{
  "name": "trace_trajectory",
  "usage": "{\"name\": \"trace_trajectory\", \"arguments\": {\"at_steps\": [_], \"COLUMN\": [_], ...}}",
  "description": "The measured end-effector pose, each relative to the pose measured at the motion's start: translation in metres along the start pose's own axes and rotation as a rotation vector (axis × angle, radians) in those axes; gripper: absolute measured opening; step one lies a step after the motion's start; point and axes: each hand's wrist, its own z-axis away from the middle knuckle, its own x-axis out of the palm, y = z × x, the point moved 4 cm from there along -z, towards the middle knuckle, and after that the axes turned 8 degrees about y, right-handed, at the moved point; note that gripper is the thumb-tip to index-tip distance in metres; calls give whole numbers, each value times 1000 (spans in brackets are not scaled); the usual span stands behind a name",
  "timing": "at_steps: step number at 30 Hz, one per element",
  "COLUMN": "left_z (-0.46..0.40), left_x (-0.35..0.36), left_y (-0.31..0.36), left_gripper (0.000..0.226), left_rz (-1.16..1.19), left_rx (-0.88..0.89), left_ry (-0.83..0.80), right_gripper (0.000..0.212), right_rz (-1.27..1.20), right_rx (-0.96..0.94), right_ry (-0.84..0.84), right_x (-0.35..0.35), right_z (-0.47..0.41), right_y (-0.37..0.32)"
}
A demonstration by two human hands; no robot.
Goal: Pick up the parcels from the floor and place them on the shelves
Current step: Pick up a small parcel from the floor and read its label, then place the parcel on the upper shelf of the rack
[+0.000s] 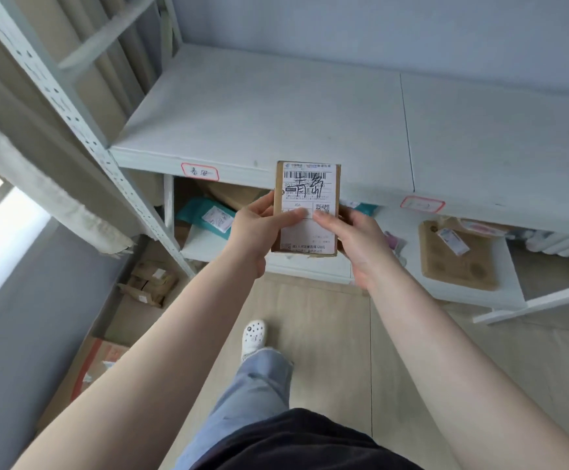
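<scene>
A small brown cardboard parcel with a white shipping label and black handwriting is held up in front of the shelf edge. My left hand grips its left side and my right hand grips its right side, with both thumbs on the label. The pale grey upper shelf lies just behind the parcel and is bare. On the lower shelf lie a teal mailer bag and a flat brown padded envelope.
A perforated metal upright stands at the left. Red-bordered tags mark the shelf edge. Several small boxes and a larger carton lie on the wooden floor at the left. My foot in a white clog is below.
</scene>
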Motion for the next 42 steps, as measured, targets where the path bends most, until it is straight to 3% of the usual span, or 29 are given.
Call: {"name": "trace_trajectory", "arguments": {"at_steps": [9,18,29,42], "left_z": [-125,-174,-126,-3], "left_x": [33,53,46,35], "left_y": [85,135,171,252], "left_gripper": [49,75,63,78], "left_rz": [-50,-94,-308,-315], "left_rx": [67,190,462,793], "left_ry": [-80,-132,-129,-129], "right_gripper": [19,42,67,60], "right_rz": [-72,-42,46,68], "right_rx": [-61,-191,-325,-731], "right_ry": [112,197,137,63], "right_x": [28,29,11,9], "right_z": [-110,-160,-127,-26], "right_y": [-69,-114,-143,-235]}}
